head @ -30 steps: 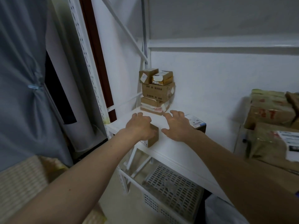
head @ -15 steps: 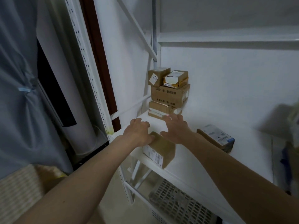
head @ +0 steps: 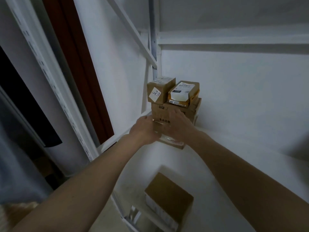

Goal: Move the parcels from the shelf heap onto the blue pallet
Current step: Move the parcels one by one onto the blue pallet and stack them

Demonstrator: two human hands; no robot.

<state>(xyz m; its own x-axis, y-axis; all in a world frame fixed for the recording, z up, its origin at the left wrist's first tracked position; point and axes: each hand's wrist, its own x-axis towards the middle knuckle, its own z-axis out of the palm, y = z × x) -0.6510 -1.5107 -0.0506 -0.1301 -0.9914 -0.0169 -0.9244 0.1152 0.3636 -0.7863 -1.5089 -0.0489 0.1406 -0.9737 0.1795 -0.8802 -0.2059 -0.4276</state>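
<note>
A stack of brown cardboard parcels stands in the back left corner of the white shelf [head: 234, 156]. A flat parcel [head: 173, 144] lies at the bottom and a wider printed parcel [head: 192, 108] sits on it. On top are a small labelled parcel [head: 159, 91] and a yellow-edged parcel [head: 184, 92]. My left hand [head: 143, 129] lies against the stack's left side at the lower parcels. My right hand [head: 179, 126] rests on the front of the printed parcel with fingers spread. Another small parcel [head: 168, 198] sits at the shelf's front edge, below my arms. The blue pallet is out of view.
A white perforated shelf upright [head: 50, 84] and a diagonal brace [head: 133, 30] stand to the left. A dark red strip [head: 80, 64] runs behind them. The upper shelf beam [head: 234, 41] crosses above the stack. Grey fabric [head: 15, 148] hangs at far left.
Both hands left the small parcel at the shelf's front edge and reached back to the corner stack. The view moved closer and up toward the corner.
</note>
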